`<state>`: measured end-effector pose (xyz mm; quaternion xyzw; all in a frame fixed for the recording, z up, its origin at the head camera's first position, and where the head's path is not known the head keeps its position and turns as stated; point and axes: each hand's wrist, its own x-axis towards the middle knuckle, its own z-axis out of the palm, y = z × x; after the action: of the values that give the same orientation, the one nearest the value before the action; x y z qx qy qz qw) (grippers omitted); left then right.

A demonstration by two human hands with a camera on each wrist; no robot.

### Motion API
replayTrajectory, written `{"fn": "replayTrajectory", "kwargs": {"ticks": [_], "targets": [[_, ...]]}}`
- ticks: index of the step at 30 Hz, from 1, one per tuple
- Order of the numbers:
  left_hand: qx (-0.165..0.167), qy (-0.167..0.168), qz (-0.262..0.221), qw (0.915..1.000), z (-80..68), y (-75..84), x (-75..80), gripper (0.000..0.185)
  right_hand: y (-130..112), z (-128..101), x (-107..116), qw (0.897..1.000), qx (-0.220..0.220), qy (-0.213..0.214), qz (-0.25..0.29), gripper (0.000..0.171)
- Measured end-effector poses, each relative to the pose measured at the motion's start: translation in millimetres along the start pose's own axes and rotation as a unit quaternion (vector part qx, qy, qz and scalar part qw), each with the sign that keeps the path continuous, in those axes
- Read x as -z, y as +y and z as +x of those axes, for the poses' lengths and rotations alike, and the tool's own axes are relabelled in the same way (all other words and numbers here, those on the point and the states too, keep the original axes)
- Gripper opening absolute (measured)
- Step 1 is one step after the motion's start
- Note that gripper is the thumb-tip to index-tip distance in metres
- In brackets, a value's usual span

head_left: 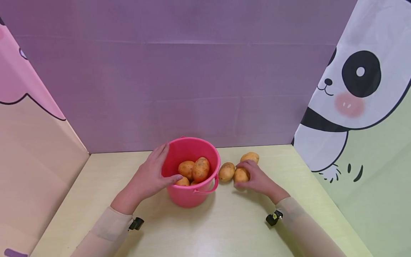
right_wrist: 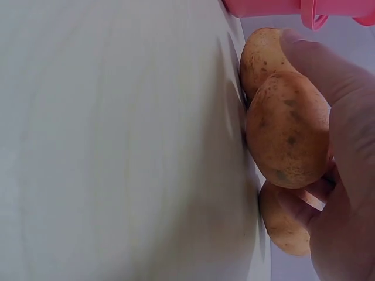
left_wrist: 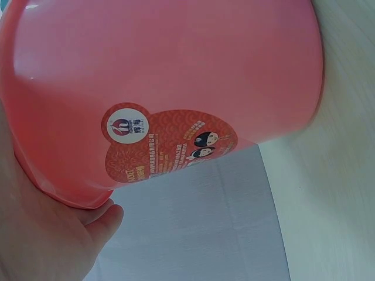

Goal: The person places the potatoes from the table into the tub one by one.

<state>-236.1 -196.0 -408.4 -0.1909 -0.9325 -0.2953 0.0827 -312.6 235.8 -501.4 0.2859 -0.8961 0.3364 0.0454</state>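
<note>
Left hand (head_left: 151, 176) wrapped round the left wall of the pink bucket (head_left: 189, 194), fingers spread along the rim, thumb hooked over the near edge just beside the potatoes in the bucket (head_left: 196, 169). Palm pressed flat against smooth, glossy plastic in the left wrist view, beside a red printed sticker (left_wrist: 167, 143) on the wall. Round, slightly tapered bucket, standing upright near the middle of the pale tabletop (head_left: 224, 228), thin pink handle (head_left: 208, 189) folded down on the near right side.

Right hand (head_left: 257, 178) curled over the held potato (head_left: 240, 175) on the tabletop just right of the bucket, fingers and thumb clamped round it. Second potato (head_left: 226, 171) touching it on the left, close to the bucket wall; third potato (head_left: 249, 157) just beyond the fingers, farther back. Oval, tan-yellow, matte skins with small dark specks, clearest in the right wrist view. Smooth, faintly grained tabletop, light yellow-green. Beige sleeves on both wrists.
</note>
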Motion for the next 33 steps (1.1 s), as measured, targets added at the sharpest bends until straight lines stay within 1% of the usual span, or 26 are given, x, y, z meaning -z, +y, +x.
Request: {"fn": "replayTrajectory", "kwargs": {"ticks": [7, 13, 20, 24, 33], "targets": [[-0.003, 0.001, 0.006, 1.0, 0.0, -0.5, -0.4, 0.126, 0.2, -1.9, -0.5, 1.0, 0.004, -0.007, -0.002, 0.069], [-0.003, 0.002, 0.003, 1.0, -0.6, 1.2, 0.2, 0.126, -1.1, -5.2, 0.8, 1.0, 0.006, -0.014, 0.008, 0.064], [0.003, 0.001, 0.002, 1.0, -0.9, 2.6, 0.7, 0.125, -0.4, -8.9, 1.0, 1.0, 0.009, -0.02, 0.008, 0.061], [0.007, -0.003, 0.002, 1.0, -1.1, 2.9, 0.9, 0.126, -0.6, -10.7, 1.4, 1.0, 0.009, -0.016, 0.012, 0.059], [0.002, -0.002, 0.005, 1.0, -1.2, 2.5, 1.7, 0.126, -9.3, -9.9, 8.2, 1.0, 0.018, 0.009, 0.021, 0.058]]}}
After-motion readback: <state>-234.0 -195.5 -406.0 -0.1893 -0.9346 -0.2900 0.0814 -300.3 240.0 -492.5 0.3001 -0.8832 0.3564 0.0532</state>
